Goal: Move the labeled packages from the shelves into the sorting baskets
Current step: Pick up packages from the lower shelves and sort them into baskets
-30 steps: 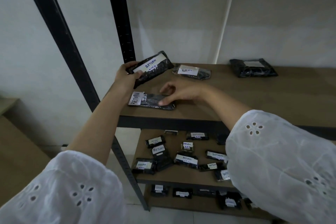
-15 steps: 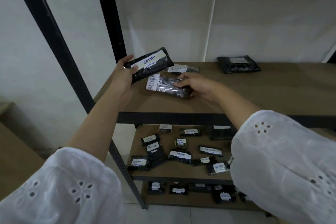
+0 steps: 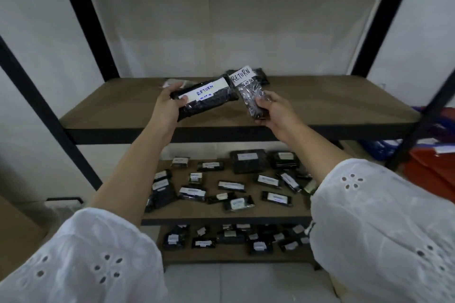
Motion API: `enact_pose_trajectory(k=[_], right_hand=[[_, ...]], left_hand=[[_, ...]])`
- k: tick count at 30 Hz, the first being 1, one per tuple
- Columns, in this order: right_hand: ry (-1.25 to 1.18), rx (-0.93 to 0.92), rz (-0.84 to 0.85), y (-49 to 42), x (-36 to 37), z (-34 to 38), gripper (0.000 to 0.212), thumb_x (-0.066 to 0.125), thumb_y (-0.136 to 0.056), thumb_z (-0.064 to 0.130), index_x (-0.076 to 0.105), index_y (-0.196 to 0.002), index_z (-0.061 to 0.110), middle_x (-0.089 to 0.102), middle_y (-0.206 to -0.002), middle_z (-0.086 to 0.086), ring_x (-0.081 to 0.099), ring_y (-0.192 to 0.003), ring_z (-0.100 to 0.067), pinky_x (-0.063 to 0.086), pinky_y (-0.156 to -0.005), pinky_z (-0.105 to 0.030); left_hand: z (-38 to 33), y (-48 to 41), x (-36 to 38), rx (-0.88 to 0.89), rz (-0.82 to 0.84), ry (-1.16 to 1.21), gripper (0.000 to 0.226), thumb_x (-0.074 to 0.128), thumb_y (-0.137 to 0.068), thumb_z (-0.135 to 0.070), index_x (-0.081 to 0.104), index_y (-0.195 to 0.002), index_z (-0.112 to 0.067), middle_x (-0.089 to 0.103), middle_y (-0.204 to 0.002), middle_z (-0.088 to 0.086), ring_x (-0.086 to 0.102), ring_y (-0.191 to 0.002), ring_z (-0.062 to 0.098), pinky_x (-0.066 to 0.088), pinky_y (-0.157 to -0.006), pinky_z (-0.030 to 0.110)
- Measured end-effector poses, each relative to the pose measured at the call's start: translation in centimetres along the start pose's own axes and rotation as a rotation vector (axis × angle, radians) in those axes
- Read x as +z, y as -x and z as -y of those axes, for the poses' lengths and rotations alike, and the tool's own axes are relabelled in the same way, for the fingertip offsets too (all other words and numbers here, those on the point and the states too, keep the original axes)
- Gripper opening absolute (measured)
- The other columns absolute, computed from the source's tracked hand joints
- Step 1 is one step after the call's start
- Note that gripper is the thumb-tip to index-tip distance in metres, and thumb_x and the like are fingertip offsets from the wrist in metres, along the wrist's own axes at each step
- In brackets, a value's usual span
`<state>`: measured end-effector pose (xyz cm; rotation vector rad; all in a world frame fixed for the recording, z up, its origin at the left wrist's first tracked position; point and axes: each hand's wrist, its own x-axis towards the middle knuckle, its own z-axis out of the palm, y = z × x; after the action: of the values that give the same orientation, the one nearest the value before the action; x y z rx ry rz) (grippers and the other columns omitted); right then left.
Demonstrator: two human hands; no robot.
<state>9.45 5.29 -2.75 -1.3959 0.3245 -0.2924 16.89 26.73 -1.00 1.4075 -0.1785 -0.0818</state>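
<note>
At the far left edge I see a brown flat surface, low and blurred, with the pale wall above it. Next, a black upright of the rack rises, slanting in my wide view. The top shelf, a brown board with a black front edge, runs across the middle.

The left hand is above the board, fingers and thumb wrapped round the end of the first package, a black wrapped bundle whose white label reads RETURN. Behind that hand a clear-wrapped package lies on the board.

The second package, also labelled RETURN, is tilted with its label end up, meeting the first at that end. The right hand grips its lower end. Another dark package lies on the board behind it.

Below, the middle shelf carries many small labelled packages scattered flat, and the bottom shelf holds more. White eyelet sleeves fill both lower corners. At the right, past another upright, sit red and blue shapes, too blurred for me to name.
</note>
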Motion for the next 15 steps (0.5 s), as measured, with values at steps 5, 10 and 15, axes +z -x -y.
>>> enact_pose_trajectory(k=[5, 10, 15], right_hand=[[-0.121, 0.045, -0.006, 6.2, -8.7, -0.6, 0.015, 0.054, -0.094, 0.012, 0.054, -0.106, 0.021, 0.065, -0.103, -0.009, 0.066, -0.078, -0.022, 0.047, -0.063, -0.031], [-0.257, 0.097, -0.105, 11.3, -16.2, -1.5, 0.01, 0.051, -0.094, 0.015, 0.054, -0.1, 0.023, 0.063, -0.102, -0.005, 0.062, -0.087, -0.022, 0.046, -0.073, -0.034], [-0.377, 0.09, -0.219, 14.2, -22.7, -2.4, 0.014, 0.051, -0.092, 0.014, 0.055, -0.103, 0.021, 0.061, -0.111, -0.005, 0.058, -0.099, -0.022, 0.048, -0.076, -0.033]], left_hand=[[2.6, 7.2, 6.5, -0.018, 0.076, 0.03, 0.039, 0.046, -0.091, 0.008, 0.053, -0.115, -0.022, 0.049, -0.119, 0.009, 0.058, -0.092, 0.022, 0.051, -0.08, 0.032], [5.1, 13.4, 12.6, -0.078, 0.18, -0.021, 0.041, 0.051, -0.089, 0.007, 0.053, -0.115, -0.024, 0.047, -0.125, 0.009, 0.055, -0.109, 0.025, 0.049, -0.095, 0.038], [7.4, 16.6, 18.6, -0.151, 0.262, -0.02, 0.039, 0.057, -0.087, 0.001, 0.055, -0.105, -0.033, 0.046, -0.132, 0.009, 0.049, -0.123, 0.027, 0.039, -0.107, 0.044]])
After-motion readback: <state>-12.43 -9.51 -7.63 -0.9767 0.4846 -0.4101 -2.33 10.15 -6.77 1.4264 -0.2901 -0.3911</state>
